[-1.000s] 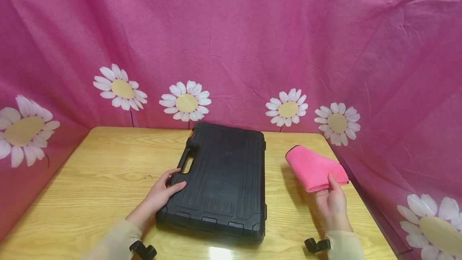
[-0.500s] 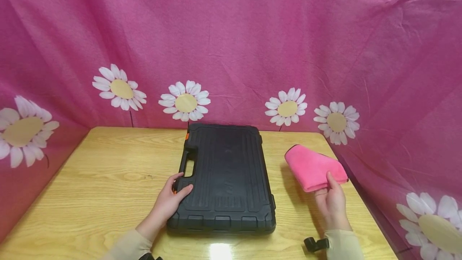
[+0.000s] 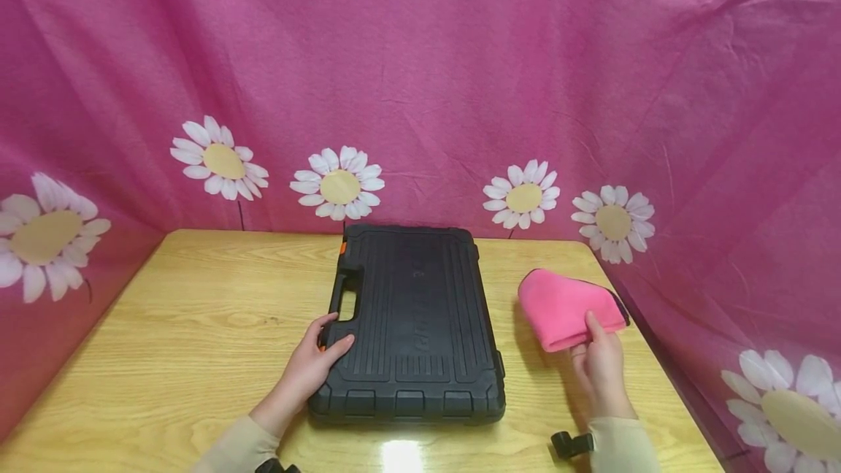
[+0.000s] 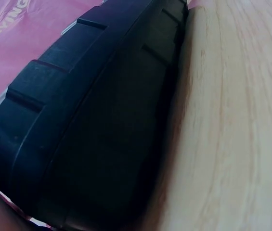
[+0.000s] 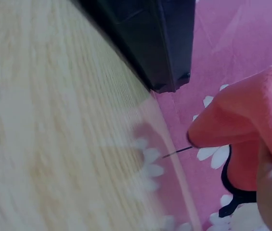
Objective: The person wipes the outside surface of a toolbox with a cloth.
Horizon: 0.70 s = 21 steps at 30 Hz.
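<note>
A black hard plastic carrying case lies flat on the wooden table, its handle on the left side and orange latches beside it. My left hand grips the case's left edge below the handle, thumb on the lid and fingers at the side. In the left wrist view the near side of the case fills much of the picture. Right of the case, my right hand pinches a folded pink cloth with dark edging. The right wrist view shows this cloth held above the tabletop.
The wooden table reaches back to a magenta curtain printed with white daisies, which also hangs along both sides. Light reflects off the table near its front. A black strap mount sits on the right wrist.
The case has turned and its near end has shifted right, with my left hand moving along on its edge. The cloth in my right hand has tilted slightly and moved a little left.
</note>
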Each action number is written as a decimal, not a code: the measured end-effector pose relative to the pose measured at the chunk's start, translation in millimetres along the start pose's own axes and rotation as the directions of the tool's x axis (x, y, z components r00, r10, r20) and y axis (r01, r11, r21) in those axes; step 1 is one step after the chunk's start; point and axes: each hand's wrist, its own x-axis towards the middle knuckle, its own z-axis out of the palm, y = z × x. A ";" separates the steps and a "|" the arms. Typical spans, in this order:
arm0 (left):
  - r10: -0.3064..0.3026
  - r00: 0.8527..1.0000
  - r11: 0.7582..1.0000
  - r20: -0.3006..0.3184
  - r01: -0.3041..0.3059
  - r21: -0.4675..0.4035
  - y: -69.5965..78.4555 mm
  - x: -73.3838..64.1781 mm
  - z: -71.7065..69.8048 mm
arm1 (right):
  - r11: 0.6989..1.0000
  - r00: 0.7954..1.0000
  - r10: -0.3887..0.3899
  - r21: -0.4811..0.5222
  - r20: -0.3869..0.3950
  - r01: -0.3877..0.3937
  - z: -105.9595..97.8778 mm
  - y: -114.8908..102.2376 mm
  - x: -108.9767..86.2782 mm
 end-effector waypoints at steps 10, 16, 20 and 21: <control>-0.009 1.000 1.000 0.003 0.009 -0.014 -1.3 1.7 0.6 | 0.735 0.982 -0.164 -0.676 -0.098 0.055 29.4 1.3 -12.6; 0.022 0.999 1.000 0.024 -0.022 0.000 -2.5 3.3 -0.2 | 0.230 0.955 -0.293 -0.967 0.037 0.109 46.8 -4.7 -46.3; 0.070 0.997 0.998 0.037 -0.070 -0.007 -6.9 5.5 -2.1 | 0.104 0.953 -0.274 -0.981 0.132 0.166 57.5 -3.0 -73.4; 0.090 0.995 0.996 0.037 -0.090 0.001 -8.2 5.8 -2.5 | 0.096 0.950 -0.273 -0.979 0.150 0.182 60.0 -1.8 -79.6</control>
